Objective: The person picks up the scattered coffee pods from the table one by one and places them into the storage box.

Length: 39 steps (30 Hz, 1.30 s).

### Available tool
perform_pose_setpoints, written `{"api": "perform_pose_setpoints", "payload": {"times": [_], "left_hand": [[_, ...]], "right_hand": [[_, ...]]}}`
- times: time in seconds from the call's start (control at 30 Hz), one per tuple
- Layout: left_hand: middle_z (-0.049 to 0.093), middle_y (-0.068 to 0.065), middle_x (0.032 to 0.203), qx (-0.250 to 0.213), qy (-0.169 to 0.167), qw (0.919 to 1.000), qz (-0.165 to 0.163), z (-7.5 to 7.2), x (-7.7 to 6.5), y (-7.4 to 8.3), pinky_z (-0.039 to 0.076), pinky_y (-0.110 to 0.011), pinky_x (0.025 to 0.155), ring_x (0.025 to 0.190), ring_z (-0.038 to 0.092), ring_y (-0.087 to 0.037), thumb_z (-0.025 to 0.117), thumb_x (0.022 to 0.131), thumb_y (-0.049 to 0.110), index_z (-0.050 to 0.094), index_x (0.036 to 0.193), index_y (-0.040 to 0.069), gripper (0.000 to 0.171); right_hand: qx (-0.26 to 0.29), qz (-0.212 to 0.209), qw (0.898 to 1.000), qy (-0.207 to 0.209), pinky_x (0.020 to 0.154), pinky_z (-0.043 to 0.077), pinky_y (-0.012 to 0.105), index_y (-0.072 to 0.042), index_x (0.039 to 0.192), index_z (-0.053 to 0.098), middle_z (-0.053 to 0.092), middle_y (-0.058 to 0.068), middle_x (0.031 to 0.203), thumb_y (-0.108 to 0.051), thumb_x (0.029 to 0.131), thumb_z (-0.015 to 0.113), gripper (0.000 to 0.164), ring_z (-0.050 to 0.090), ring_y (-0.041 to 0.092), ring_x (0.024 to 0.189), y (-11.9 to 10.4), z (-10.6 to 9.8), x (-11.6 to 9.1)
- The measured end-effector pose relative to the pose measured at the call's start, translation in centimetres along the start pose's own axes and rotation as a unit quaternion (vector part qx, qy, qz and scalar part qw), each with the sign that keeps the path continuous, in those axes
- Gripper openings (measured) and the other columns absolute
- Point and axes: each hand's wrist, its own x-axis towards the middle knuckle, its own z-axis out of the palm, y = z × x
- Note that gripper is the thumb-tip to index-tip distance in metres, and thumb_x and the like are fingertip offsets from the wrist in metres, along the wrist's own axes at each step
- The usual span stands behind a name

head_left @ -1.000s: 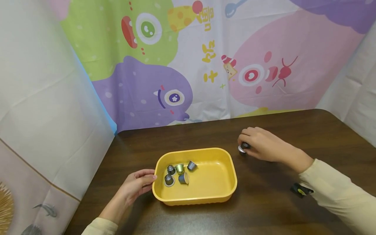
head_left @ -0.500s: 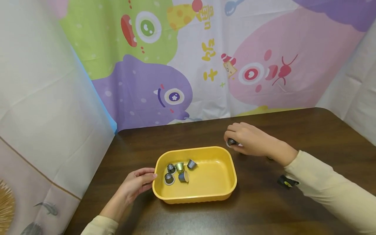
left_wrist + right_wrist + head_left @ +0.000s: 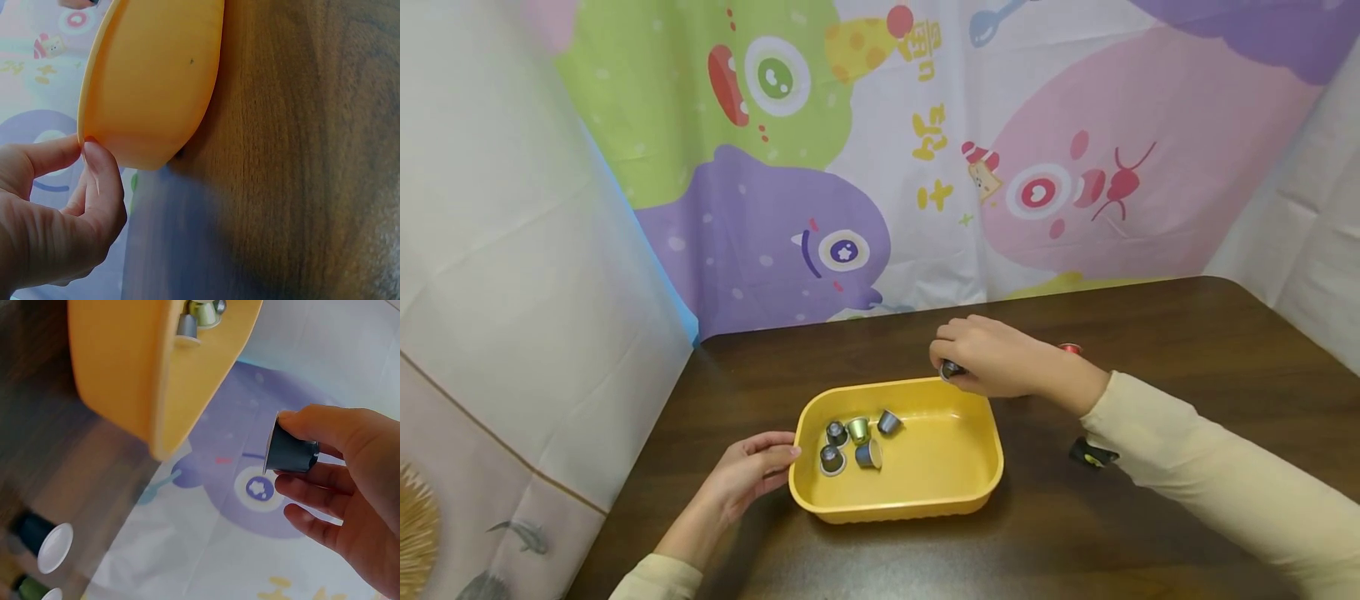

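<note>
My right hand [image 3: 988, 357] pinches a dark coffee capsule [image 3: 292, 449] between thumb and fingers. In the head view this hand is over the far right rim of the yellow tub [image 3: 940, 467]. My left hand [image 3: 748, 477] holds the tub at its left end, thumb and finger pinching the rim in the left wrist view. Several capsules lie in the tub's left half: dark ones, a green capsule [image 3: 858, 430], a grey capsule [image 3: 889, 422] and a blue one with a pale lid.
To the right of the tub, partly hidden by my arm in the head view, a red capsule [image 3: 1070, 348] stands on the wooden table [image 3: 1195, 350]. The right wrist view shows a dark capsule [image 3: 39, 539] and a green-sided one on the table. A cartoon cloth [image 3: 775, 233] hangs behind.
My right hand has carried the dark capsule leftward from the table to the tub's far right rim. The red capsule has come into view behind the arm. My left hand keeps its place.
</note>
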Motion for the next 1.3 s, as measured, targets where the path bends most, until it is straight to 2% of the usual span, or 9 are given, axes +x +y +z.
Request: {"api": "perform_pose_setpoints", "payload": {"times": [0.4, 0.63, 0.9, 1.1, 1.3], "left_hand": [[0.069, 0.001, 0.094, 0.003, 0.01, 0.9999, 0.0, 0.3, -0.1, -0.1, 0.058, -0.03, 0.081, 0.087, 0.064, -0.01, 0.066, 0.088, 0.013, 0.057, 0.123, -0.004, 0.04], [0.068, 0.0, 0.094, 0.001, 0.007, 1.0, 0.001, 0.3, -0.2, -0.1, 0.058, -0.029, 0.079, 0.086, 0.063, -0.012, 0.065, 0.089, 0.012, 0.056, 0.124, -0.005, 0.041], [0.069, -0.003, 0.098, 0.006, 0.015, 0.9998, -0.006, 0.3, -0.1, 0.0, 0.058, -0.031, 0.081, 0.087, 0.064, -0.012, 0.066, 0.088, 0.013, 0.057, 0.123, -0.004, 0.04], [0.069, -0.001, 0.096, 0.004, 0.007, 1.0, 0.001, 0.2, -0.3, -0.1, 0.058, -0.03, 0.081, 0.088, 0.065, -0.012, 0.065, 0.089, 0.012, 0.056, 0.124, -0.005, 0.041], [0.069, 0.0, 0.095, 0.004, -0.001, 1.0, 0.005, 0.2, -0.2, -0.1, 0.058, -0.03, 0.081, 0.087, 0.066, -0.012, 0.065, 0.089, 0.013, 0.054, 0.126, -0.006, 0.043]], "right_hand": [[0.049, -0.012, 0.996, -0.074, 0.07, 0.047, 0.028, -0.014, 0.091, 0.065, 0.06, -0.001, 0.083, -0.016, 0.083, 0.071, 0.01, 0.053, 0.013, 0.075, -1.4, 0.7, 2.7], [0.091, 0.014, 0.984, -0.153, 0.069, 0.047, 0.027, -0.013, 0.095, 0.065, 0.062, 0.001, 0.09, -0.015, 0.084, 0.071, 0.012, 0.053, 0.012, 0.075, -1.6, 1.1, 3.9], [0.12, 0.031, 0.969, -0.214, 0.073, 0.049, 0.027, -0.012, 0.096, 0.066, 0.063, 0.003, 0.095, -0.012, 0.086, 0.066, 0.01, 0.054, 0.013, 0.079, -2.0, 1.4, 5.7], [0.129, 0.024, 0.963, -0.237, 0.071, 0.047, 0.023, -0.01, 0.095, 0.066, 0.063, 0.003, 0.093, -0.007, 0.085, 0.065, 0.01, 0.052, 0.011, 0.078, -3.0, 1.9, 6.8], [0.111, 0.004, 0.954, -0.278, 0.065, 0.04, 0.019, -0.01, 0.091, 0.065, 0.062, 0.0, 0.088, -0.007, 0.086, 0.064, 0.006, 0.046, 0.008, 0.072, -4.2, 2.6, 7.8]]}}
